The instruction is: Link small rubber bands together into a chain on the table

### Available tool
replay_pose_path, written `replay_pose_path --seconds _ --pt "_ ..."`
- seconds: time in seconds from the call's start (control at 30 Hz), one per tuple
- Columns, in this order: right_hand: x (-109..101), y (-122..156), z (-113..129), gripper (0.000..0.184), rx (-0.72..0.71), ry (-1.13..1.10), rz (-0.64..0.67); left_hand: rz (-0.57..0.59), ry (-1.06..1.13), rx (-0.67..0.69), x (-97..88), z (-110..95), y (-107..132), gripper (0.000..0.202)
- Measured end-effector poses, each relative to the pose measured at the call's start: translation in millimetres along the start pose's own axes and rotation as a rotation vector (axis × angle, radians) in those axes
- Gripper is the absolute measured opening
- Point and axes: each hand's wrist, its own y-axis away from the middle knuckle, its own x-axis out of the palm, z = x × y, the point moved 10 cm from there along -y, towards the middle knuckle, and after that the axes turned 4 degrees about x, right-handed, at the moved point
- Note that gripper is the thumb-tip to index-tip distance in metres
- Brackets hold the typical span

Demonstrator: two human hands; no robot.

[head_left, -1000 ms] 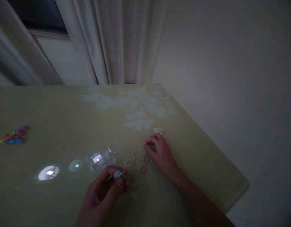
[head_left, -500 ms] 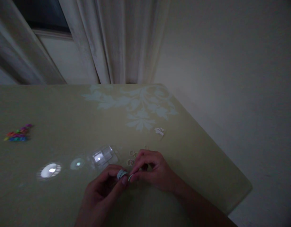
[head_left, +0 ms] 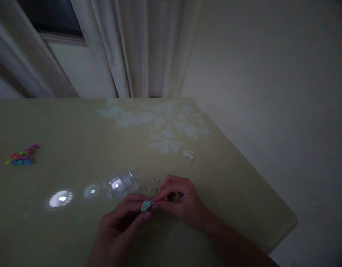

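My left hand (head_left: 118,226) is closed, its thumb and forefinger pinching a short stack of pale greenish rings (head_left: 146,205). At the stack's right end the fingertips of my right hand (head_left: 179,198) are pinched together on a ring (head_left: 151,204), which touches the others. The rings' material is too dim to make out. Just behind my right hand, several loose pale rings (head_left: 155,180) lie on the table, some partly hidden by the fingers.
A clear plastic box (head_left: 123,184) rests behind my left hand. A small white cut-out piece (head_left: 188,154) lies farther back on the table (head_left: 229,178). Several bright coloured pieces (head_left: 22,156) form a pile at the far left. Curtains (head_left: 148,48) hang beyond the table.
My right hand has brought its ring left against the stack, closing the small gap between them. The stack in my left hand has shifted slightly right.
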Motion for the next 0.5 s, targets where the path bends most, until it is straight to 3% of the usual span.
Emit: replay_pose_path --seconds 0.13,0.23,0.4,0.5 --pt "2.0 2.2 0.1 0.023 -0.015 0.014 0.019 0.004 -0.010 0.011 2.2 -2.1 -0.2 0.005" --pt "2.0 3.3 1.4 0.021 -0.020 0.028 0.027 0.019 -0.085 0.100 -0.2 -12.7 -1.1 0.007" --pt "-11.8 2.2 10.2 0.017 -0.059 0.048 -0.073 -0.129 -0.566 0.400 -38.0 -50.1 -2.8 0.005" --pt "-23.7 1.2 11.5 0.013 -0.055 0.059 -0.160 -0.230 -0.799 0.488 -63.3 -62.7 -6.6 0.016"
